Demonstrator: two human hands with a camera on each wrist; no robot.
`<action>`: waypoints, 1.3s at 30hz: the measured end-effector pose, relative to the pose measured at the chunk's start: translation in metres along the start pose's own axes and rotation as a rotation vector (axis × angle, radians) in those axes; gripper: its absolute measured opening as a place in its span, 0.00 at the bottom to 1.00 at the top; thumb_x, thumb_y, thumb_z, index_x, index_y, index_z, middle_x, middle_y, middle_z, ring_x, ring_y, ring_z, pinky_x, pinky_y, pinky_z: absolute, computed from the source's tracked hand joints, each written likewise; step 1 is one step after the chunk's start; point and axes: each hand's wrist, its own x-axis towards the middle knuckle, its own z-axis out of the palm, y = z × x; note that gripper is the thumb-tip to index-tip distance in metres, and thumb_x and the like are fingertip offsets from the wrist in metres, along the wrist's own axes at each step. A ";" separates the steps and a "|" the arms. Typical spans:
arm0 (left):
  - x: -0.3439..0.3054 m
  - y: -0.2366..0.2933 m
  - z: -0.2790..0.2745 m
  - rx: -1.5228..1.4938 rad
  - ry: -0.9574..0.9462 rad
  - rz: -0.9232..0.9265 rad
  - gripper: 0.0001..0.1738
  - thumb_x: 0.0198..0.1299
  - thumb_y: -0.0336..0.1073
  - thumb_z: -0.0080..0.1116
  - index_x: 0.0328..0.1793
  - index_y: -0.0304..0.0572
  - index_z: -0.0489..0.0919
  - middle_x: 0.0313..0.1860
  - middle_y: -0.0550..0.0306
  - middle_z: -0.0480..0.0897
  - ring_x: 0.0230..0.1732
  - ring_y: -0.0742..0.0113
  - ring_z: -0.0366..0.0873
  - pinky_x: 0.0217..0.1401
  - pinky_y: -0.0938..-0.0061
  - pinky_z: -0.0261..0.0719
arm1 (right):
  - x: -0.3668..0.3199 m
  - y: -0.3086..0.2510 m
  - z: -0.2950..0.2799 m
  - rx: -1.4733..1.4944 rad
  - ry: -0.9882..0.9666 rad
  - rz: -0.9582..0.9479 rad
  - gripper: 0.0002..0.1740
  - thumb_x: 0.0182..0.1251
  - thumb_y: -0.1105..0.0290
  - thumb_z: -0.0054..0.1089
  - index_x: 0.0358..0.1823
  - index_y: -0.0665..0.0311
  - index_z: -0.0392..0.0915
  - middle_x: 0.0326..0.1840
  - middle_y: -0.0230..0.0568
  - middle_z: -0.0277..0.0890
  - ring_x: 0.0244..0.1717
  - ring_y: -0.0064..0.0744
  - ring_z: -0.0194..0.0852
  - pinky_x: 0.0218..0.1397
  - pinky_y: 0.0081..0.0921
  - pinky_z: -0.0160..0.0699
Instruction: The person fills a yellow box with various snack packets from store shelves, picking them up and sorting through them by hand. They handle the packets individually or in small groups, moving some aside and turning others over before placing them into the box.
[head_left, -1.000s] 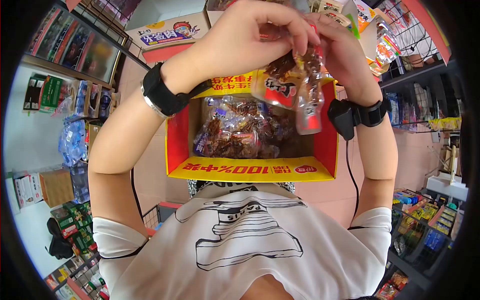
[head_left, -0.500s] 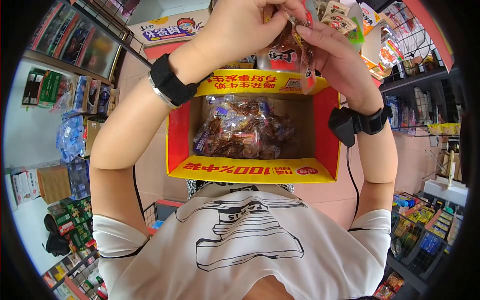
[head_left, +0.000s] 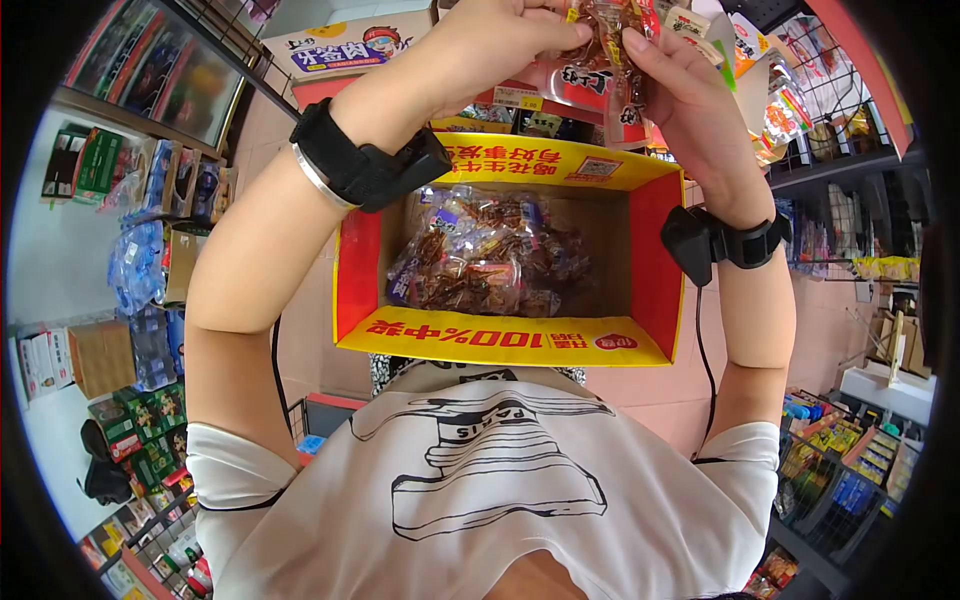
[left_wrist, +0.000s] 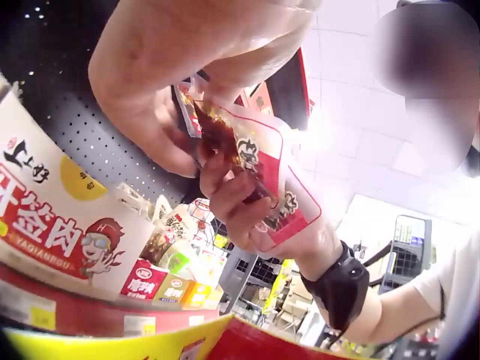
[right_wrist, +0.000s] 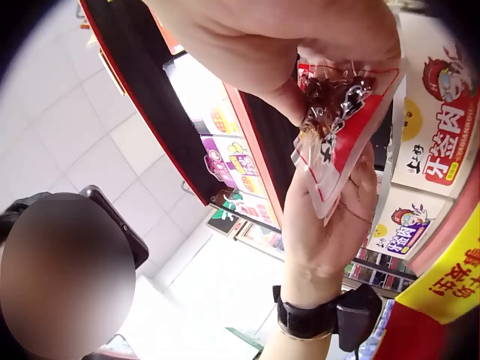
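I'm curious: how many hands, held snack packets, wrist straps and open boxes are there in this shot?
hands: 2 (left hand, right hand)
clear red-edged snack packets, pinched between both hands: 2 as far as I can tell
black wrist straps: 2
open red-and-yellow cardboard box: 1
total: 7

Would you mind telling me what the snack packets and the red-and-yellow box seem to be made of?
The snack packets, pinched by the left hand and right hand, look like thin glossy plastic film: clear panels show the brown contents, and they crinkle. The box looks like printed cardboard: stiff folded flaps, brown unprinted inside walls.
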 end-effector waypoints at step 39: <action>-0.068 -0.096 0.023 1.279 -0.953 -0.467 0.20 0.53 0.43 0.61 0.47 0.37 0.78 0.40 0.42 0.80 0.44 0.44 0.77 0.46 0.59 0.74 | -0.030 -0.018 -0.014 0.096 0.296 -0.088 0.17 0.65 0.73 0.52 0.54 0.67 0.69 0.45 0.37 0.78 0.43 0.27 0.77 0.50 0.23 0.74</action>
